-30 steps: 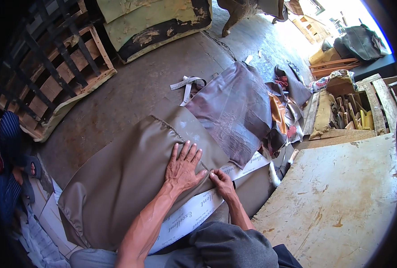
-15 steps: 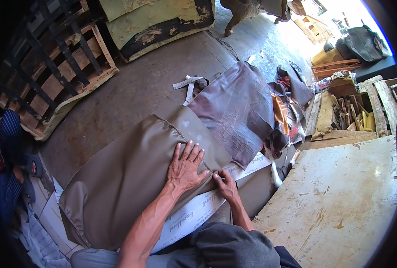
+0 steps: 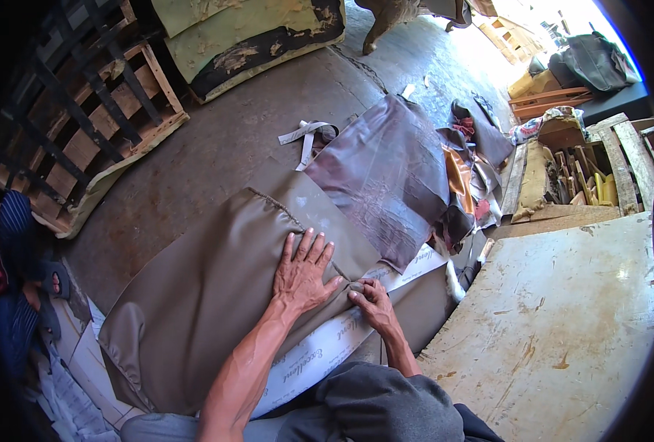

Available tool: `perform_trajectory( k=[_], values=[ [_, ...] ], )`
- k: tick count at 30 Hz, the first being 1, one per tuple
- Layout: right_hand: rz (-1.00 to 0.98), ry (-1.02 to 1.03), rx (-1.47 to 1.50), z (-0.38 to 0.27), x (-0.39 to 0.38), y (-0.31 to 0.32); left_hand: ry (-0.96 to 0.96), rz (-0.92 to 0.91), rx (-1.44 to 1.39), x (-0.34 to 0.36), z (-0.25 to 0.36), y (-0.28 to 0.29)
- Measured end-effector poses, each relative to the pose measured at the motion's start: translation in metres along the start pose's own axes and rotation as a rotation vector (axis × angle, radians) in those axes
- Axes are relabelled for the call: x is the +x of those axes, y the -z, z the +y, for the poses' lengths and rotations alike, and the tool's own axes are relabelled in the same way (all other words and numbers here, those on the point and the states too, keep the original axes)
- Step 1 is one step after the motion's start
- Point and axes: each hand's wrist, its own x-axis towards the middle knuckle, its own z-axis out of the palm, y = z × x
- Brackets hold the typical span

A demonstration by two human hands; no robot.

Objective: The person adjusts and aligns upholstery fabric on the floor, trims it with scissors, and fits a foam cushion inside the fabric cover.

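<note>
A large sheet of brown leatherette (image 3: 202, 295) with a gathered seam (image 3: 279, 206) spreads across the floor in front of me. My left hand (image 3: 303, 276) lies flat on it just beside the seam, fingers spread. At the seam's near end, my right hand (image 3: 375, 303) pinches the leatherette's edge between thumb and fingers. What lies inside that pinch is partly hidden. White printed backing (image 3: 320, 357) shows below the edge, close to my knees. A worn, dark purplish-brown leather piece (image 3: 386, 177) lies against the far side of the leatherette.
A pale, scuffed board (image 3: 548, 324) fills the right side. Behind it stands a wooden crate (image 3: 625, 166) of wood offcuts. Leather scraps (image 3: 463, 177) are heaped nearby. A strapped wooden frame (image 3: 154, 88) and foam-covered piece (image 3: 246, 44) stand farther off. Another person's foot (image 3: 56, 280) is at left.
The view has shifted slightly. My left hand stays flat in place, while the fingers of my right hand have shifted a little at the seam's end.
</note>
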Motion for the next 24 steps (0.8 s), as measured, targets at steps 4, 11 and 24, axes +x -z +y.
perform_trajectory(
  k=[4, 11, 24],
  values=[
    [-0.029, -0.027, 0.004, 0.001, 0.003, -0.004, 0.004, 0.006, -0.007, -0.004, -0.001, 0.001],
    [0.203, 0.120, -0.170, 0.007, -0.015, -0.007, -0.022, 0.028, -0.008, 0.002, 0.002, -0.004],
    [0.161, -0.655, -0.523, 0.106, -0.247, -0.035, -0.050, 0.077, 0.034, 0.004, 0.011, -0.007]
  ],
)
